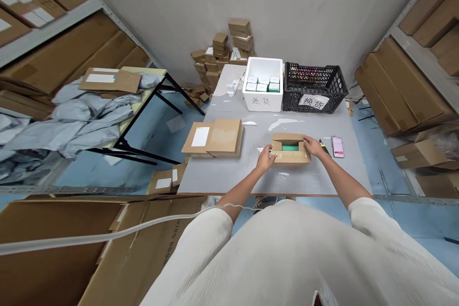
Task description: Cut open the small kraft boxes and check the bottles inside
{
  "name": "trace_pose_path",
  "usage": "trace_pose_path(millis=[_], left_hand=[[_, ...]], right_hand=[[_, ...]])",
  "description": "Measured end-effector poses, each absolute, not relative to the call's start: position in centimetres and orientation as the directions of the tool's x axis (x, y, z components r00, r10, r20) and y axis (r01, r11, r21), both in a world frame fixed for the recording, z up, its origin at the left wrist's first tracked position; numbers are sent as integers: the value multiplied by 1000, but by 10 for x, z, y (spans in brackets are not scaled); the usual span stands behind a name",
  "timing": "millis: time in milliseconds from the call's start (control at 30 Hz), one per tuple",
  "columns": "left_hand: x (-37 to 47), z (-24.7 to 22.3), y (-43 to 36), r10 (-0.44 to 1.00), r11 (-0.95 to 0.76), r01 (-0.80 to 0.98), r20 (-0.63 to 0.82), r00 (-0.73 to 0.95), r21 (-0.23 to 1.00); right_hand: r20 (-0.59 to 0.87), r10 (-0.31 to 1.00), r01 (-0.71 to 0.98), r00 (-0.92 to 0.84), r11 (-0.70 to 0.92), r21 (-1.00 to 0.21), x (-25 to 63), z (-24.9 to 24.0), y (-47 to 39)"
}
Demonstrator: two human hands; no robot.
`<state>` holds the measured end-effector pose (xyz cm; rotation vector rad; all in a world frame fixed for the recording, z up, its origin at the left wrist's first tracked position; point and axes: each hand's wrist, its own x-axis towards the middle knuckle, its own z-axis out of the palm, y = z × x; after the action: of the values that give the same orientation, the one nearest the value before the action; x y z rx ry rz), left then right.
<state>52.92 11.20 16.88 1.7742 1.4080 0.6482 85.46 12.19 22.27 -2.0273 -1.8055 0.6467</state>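
Note:
A small brown cardboard box (291,157) lies on the grey table with its top flaps parted. Something green (289,148) shows inside it. My left hand (266,158) grips the box's left end, fingers closed on the cardboard. At the opposite end, my right hand (313,146) holds the right flap and upper corner. Just right of that hand lies a black and yellow cutter (324,147), partly hidden by my forearm. A phone (337,147) with a lit screen rests beyond it.
Flat cardboard parcels (224,137) lie left on the table (215,177). At the back stand a white foam box (263,101) with several small cartons and a black crate (315,95). A white cable (143,225) crosses by my left arm. Shelves with boxes flank both sides.

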Motion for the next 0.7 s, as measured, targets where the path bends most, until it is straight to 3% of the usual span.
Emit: trace_pose_path(millis=[167,433,567,700], left_hand=[[531,172,111,948,-208,626,-4,320,751],[532,209,104,937,-320,588,153,315,743],[529,217,94,886,-365,586,77,458,723],[529,219,85,823,-443,678,-34,567,586]], right_hand=[[-284,958,851,25,-170,-498,859,232,134],[-349,936,797,-44,-177,-577,868,246,135],[-354,934,805,-47,-175,-567,868,239,134],[-331,944,864,11,-175,-472,859,226,128]])
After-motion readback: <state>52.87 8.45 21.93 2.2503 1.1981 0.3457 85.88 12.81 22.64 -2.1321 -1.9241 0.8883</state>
